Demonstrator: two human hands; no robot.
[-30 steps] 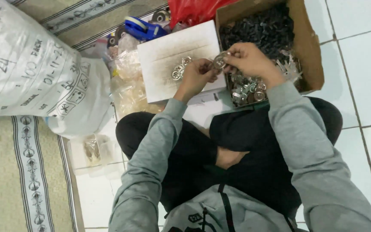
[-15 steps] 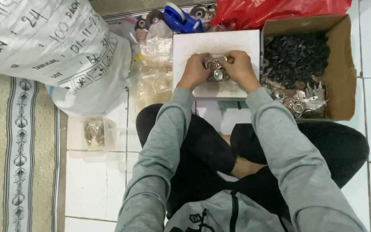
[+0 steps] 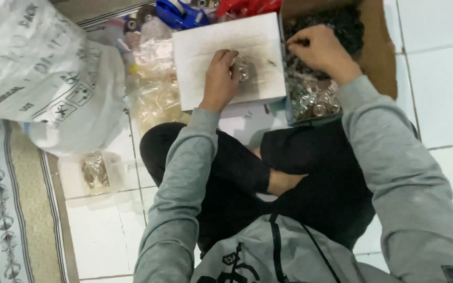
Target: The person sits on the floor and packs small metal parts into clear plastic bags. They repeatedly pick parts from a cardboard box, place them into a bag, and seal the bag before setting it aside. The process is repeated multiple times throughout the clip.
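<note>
Metal ring fittings (image 3: 243,67) are lying pinched under the left hand (image 3: 220,78) on the white box (image 3: 205,44); the right hand (image 3: 318,50), fingers pinching together, is reaching into the cardboard box (image 3: 378,47) at three o'clock.

Seated person's hands over a board and a box of parts on the floor.

The flat board (image 3: 226,47) lies across the lap, ahead of the crossed legs (image 3: 247,173). The left hand (image 3: 220,78) rests on the board, touching a small metal piece (image 3: 242,67) near its right half. The cardboard box (image 3: 378,57) sits just beside the board's right edge; the right hand (image 3: 321,50) reaches into it, above loose metal parts (image 3: 310,99) heaped in its near end. Plastic bags (image 3: 153,89) lie left of the board, and a big sack (image 3: 38,68) lies further left. A small tub (image 3: 98,170) stands below the sack, beside a rug (image 3: 1,209) at the far left.
</note>
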